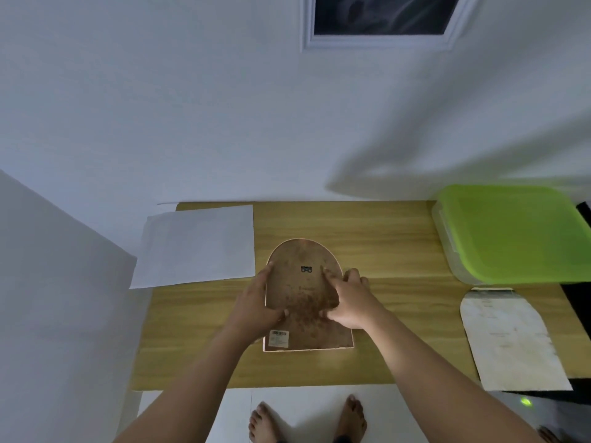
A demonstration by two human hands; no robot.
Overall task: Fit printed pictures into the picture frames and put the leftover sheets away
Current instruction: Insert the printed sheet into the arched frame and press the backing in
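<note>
In the head view, an arched picture frame (308, 302) is lying face down in the middle of the wooden desk (399, 330), its mottled brown back facing up and a barcode label (279, 338) showing at its near left corner. The left hand (256, 302) is gripping the frame's left edge, fingers (268, 270) running along the side and the thumb lying on the back. The right hand (348, 302) is holding the right edge, its index finger pressing on the back beside a small metal hanger (306, 269). White sheets (195, 247) are lying at the far left corner, overhanging the desk. A green-lidded clear box (511, 231) is sitting at the far right, and an arched pale card (511, 337) is lying just in front of it.
</note>
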